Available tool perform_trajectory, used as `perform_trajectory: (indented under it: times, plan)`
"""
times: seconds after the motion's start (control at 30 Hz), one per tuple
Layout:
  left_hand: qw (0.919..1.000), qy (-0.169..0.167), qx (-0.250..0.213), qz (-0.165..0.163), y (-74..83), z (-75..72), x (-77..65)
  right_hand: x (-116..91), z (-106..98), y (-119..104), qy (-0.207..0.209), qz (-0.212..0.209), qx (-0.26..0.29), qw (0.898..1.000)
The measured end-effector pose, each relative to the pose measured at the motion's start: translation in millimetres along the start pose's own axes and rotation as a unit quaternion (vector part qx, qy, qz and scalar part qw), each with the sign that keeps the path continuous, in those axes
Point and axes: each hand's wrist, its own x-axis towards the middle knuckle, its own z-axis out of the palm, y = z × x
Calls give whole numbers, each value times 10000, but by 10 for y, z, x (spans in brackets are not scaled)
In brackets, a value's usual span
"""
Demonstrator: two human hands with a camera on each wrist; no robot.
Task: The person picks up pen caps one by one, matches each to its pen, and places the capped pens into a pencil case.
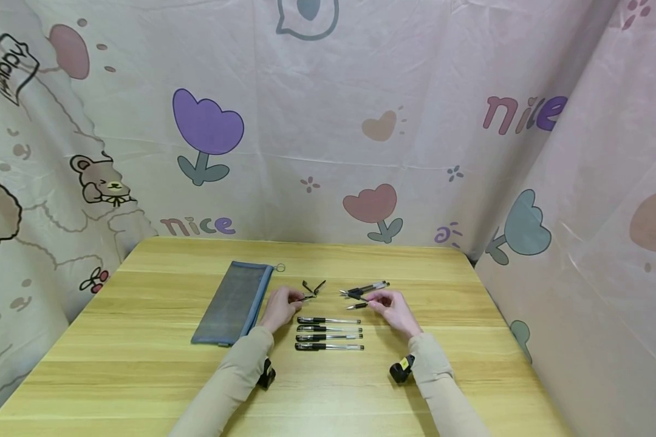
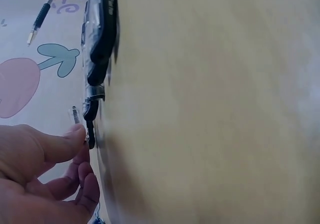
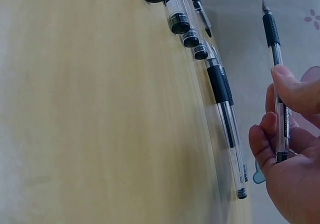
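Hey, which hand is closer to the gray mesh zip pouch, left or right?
Left. The left hand is just beside the gray mesh zip pouch, near its blue-trimmed edge; the right hand, holding an uncapped pen, is much farther to the right.

Wooden tabletop (image 1: 115, 358), pale yellow, its grain running across the lower frame. Gray mesh pouch (image 1: 231, 303), blue-edged, lying flat left of center, a ring (image 1: 280, 264) at its upper right corner. Patterned curtain (image 1: 306, 79), which I see hung behind the tabletop and along both sides: purple tulip (image 1: 213, 127), upper left; pink tulip (image 1: 373, 205), right of center; bear (image 1: 101, 182), left; blue-gray tulip (image 1: 526, 227), right; the word "nice" (image 1: 521, 123), upper right, and again beneath the purple tulip.
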Motion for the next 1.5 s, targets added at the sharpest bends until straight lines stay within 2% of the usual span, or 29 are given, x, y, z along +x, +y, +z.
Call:
perform_trajectory:
  times: [0.2, 0.37, 0.73, 0.93, 1.17, 1.5]
  plan:
    - [9998, -67, -176, 78, 3, -46, -35, 13, 22, -12, -5, 81, -175, 9998]
    - [9998, -73, -92, 178, -1, -53, -49, 24, 44, -40, 7, 25, -392, 9992]
    - [9957, -269, -464, 753, 3, 8, -61, 22, 113, -110, -39, -24, -546, 9985]
    - [9931, -383, -475, 1003, 20, 21, -87, 27, 142, -140, -118, -13, -630, 9979]
    - [9937, -391, -480, 929, 60, 29, -90, 23, 172, -171, -212, -30, -715, 9972]
    - [9907, -419, -551, 1168, 66, 29, -98, 45, 209, -164, -284, -142, -765, 9966]
